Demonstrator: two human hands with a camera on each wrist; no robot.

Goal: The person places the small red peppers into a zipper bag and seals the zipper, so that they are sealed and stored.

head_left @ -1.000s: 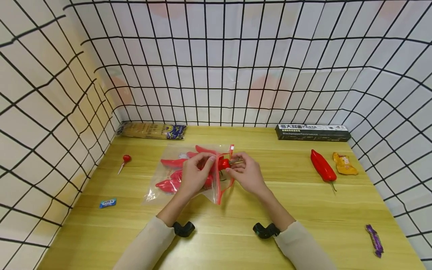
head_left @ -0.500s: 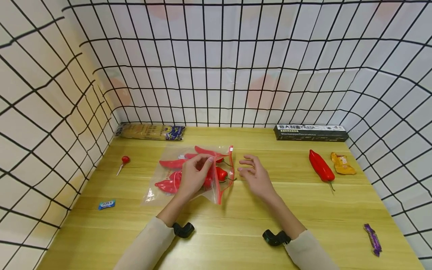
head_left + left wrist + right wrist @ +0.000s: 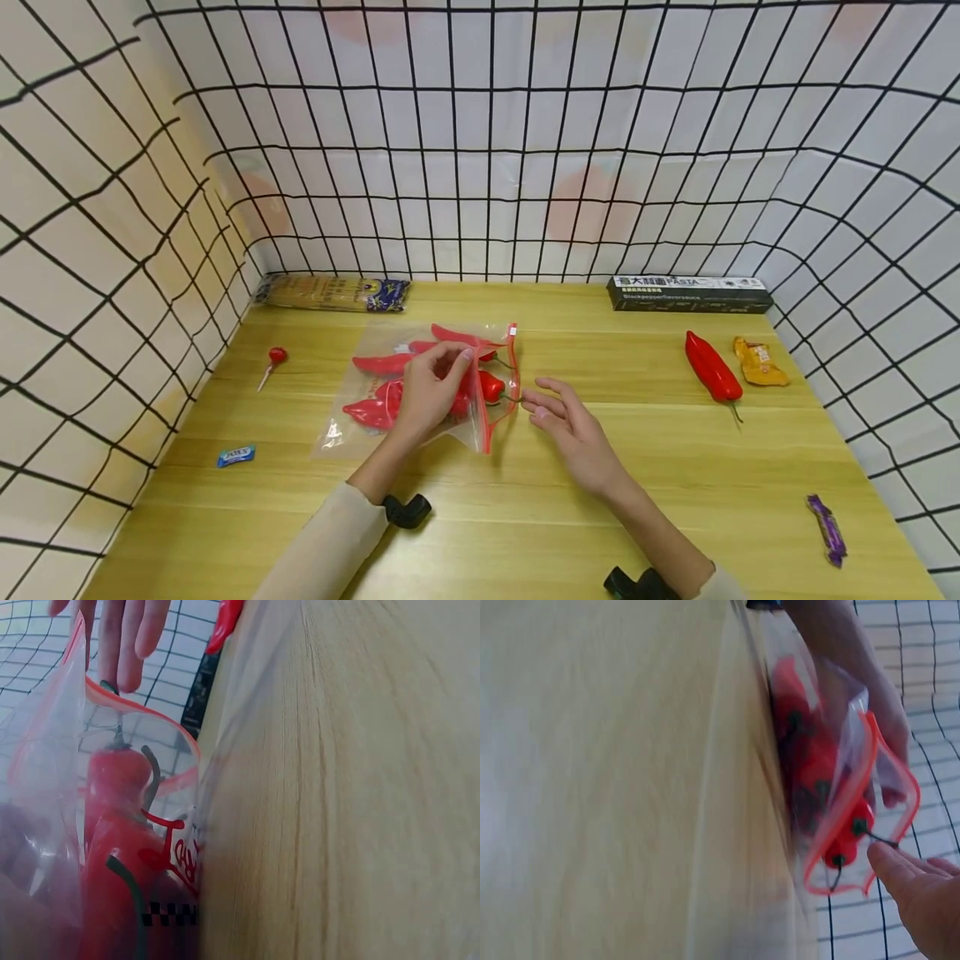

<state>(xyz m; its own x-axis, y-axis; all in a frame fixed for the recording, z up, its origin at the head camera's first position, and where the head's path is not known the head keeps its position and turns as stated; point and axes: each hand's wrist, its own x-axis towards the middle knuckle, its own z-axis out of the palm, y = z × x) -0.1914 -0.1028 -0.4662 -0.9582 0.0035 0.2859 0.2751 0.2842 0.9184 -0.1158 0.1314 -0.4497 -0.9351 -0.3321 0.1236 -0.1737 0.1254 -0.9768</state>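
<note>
the bagging looks well along: several red peppers are inside the clear bag, which lies on the table with its red-edged mouth toward three o'clock. that mouth gapes, so sealing seems not yet done. one loose pepper lies outside, well apart from the bag at three o'clock (whether it is meant to go in, i can't judge).

the hands are apart from each other. the left hand pinches the upper edge of the bag near its mouth. the right hand holds nothing, its fingers loosely stretched near the stem of the pepper nearest the mouth; i cannot tell whether they touch it.

the count: one bag, one loose pepper, and at least four peppers bagged; overlap and the left hand hide the exact number. taking the bag as the centre of the dial, there is one noodle pack at eleven, one black pasta box at two, one lollipop at nine, one blue candy at eight, one purple candy at four, and one orange packet at three, just beyond the loose pepper.
</note>
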